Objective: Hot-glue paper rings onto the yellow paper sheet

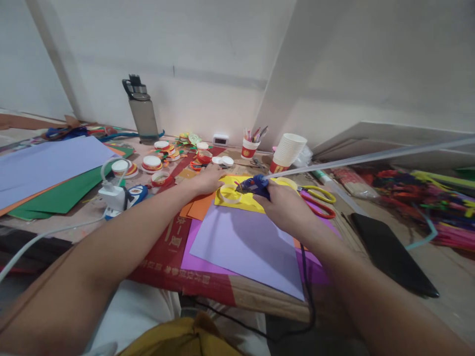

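Observation:
My right hand (276, 198) is wrapped round a blue hot glue gun (256, 185) with a long clear glue stick (334, 162) rising from its back to the right. The gun's nozzle points left, at a pale paper ring (230, 193) on a yellow sheet (243, 200). My left hand (210, 179) rests at the sheet's back left edge, close to the ring. Its fingertips are too small and blurred to show whether they hold something. Under the yellow sheet lie a lilac sheet (247, 242), purple sheets and orange ones.
Scissors (321, 212), a black tablet-like object (389, 252) and colourful craft stems (452, 212) lie right. Stacked paper cups (287, 153), a pen cup (250, 148) and a bottle (143, 113) stand behind. Small paper pieces, a white plug (115, 198) and coloured sheets (55, 165) are left.

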Demonstrator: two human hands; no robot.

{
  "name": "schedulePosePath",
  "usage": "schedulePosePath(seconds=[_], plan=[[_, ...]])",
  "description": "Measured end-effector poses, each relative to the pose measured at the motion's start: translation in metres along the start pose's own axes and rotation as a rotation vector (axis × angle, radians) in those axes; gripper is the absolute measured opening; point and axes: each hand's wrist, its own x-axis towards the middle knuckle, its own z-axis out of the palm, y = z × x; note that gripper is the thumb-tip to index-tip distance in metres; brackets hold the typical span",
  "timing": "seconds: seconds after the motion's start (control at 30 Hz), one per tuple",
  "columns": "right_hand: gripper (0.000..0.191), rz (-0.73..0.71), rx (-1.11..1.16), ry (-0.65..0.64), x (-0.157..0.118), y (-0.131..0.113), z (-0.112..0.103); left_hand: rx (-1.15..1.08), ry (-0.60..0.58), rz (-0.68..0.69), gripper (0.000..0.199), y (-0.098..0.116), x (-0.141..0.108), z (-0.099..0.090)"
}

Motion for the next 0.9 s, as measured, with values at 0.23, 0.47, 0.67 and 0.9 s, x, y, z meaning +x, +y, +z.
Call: schedulePosePath(seconds=[0.23, 0.47, 0.67, 0.9], plan=[[0.03, -0.004, 0.029, -0.017, -0.001, -0.002, 0.003, -0.038, -0.027, -0.059, 0.042, -0.004, 0.003, 0.001], [0.027, -0.025, 0.076, -0.026, -0.003, -0.008, 0.01, -0.041, -0.059, -0.122, 0.046, -0.003, 0.006, -0.002], [0.026, -0.016, 0.102, -0.008, -0.001, -0.005, 0.014, -0.022, -0.132, -0.121, 0.043, -0.009, 0.02, -0.012], [0.028, -0.022, 0.103, -0.017, 0.001, -0.002, 0.012, -0.211, -0.237, -0.136, 0.047, -0.012, 0.029, -0.027]])
